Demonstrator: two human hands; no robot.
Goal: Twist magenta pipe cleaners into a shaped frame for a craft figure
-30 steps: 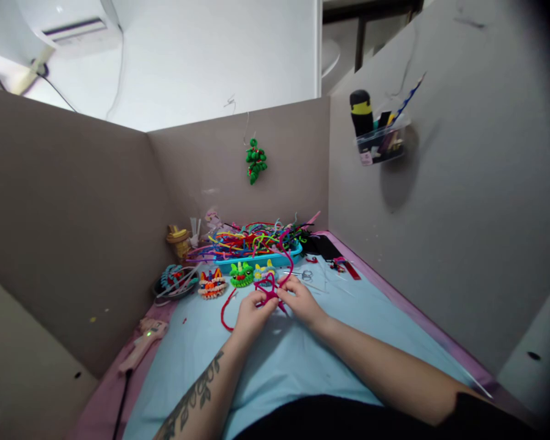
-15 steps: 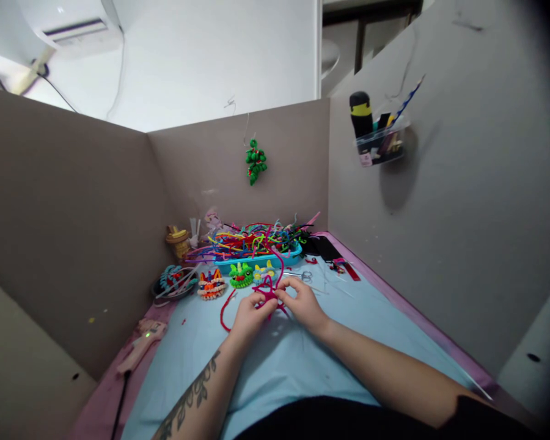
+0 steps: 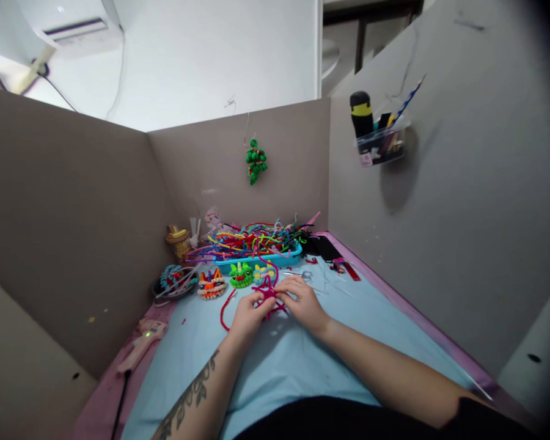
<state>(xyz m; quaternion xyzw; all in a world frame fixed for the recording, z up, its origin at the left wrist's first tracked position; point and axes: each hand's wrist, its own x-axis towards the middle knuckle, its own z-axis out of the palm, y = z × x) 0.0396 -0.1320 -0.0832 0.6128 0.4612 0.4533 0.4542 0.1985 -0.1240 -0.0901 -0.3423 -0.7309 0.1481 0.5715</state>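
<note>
Between my hands is a magenta pipe-cleaner piece point(image 3: 269, 294) with several arms sticking out from a wound centre. My left hand point(image 3: 249, 313) pinches its left side, thumb across the front. On the other side, my right hand point(image 3: 301, 299) has its thumb and fingers closed at the piece's right edge, where a long magenta strand rises toward the back. A loose red pipe cleaner point(image 3: 223, 315) curves on the cloth left of my left hand. Just beyond stand an orange figure point(image 3: 211, 285), a green one point(image 3: 241, 275) and a blue-yellow one point(image 3: 263, 272).
A blue tray point(image 3: 279, 260) heaped with coloured pipe cleaners stands at the back. Scissors point(image 3: 307, 275) lie right of the figures. On the left are a dark bowl point(image 3: 183, 292) and a pink glue gun point(image 3: 144, 343) with its cord. Grey partitions point(image 3: 238, 122) enclose the table.
The long magenta strand has swung a little left and down at its upper end. My right fingers have bent closer together at the piece; my left hand has barely moved.
</note>
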